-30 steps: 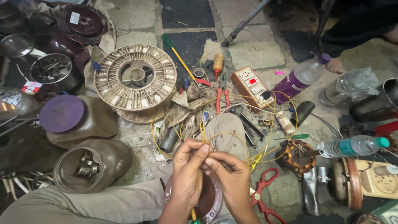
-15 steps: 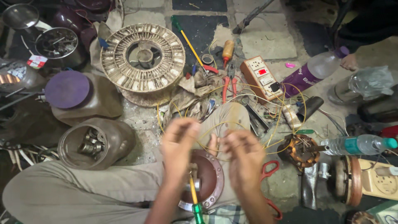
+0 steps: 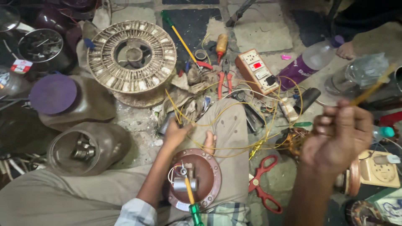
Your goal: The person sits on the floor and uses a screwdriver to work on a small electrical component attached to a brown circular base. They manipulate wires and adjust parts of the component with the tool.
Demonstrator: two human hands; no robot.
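My left hand (image 3: 179, 134) rests on my knee and pinches a bundle of thin yellow wire (image 3: 234, 125) that loops out over the floor. My right hand (image 3: 338, 139) is raised to the right, closed in a fist on a yellow strand (image 3: 374, 87) that runs up and to the right, blurred. On my lap lies a round brown motor cover plate (image 3: 212, 178) with a small metal part at its centre. A screwdriver with a green handle (image 3: 194, 210) and a yellow shaft lies on the plate.
A large round stator ring (image 3: 132, 56) lies on the floor ahead. Red pliers (image 3: 225, 81), a socket board (image 3: 255, 71), a purple-labelled bottle (image 3: 310, 62), red scissors (image 3: 264, 180) and a brown jar of metal parts (image 3: 83, 146) surround my knee. Another person's foot (image 3: 346, 50) is at top right.
My hands were together on the wire above my knee. They have parted: the right hand has swung out to the right and up with the yellow strand, while the left stays at the knee.
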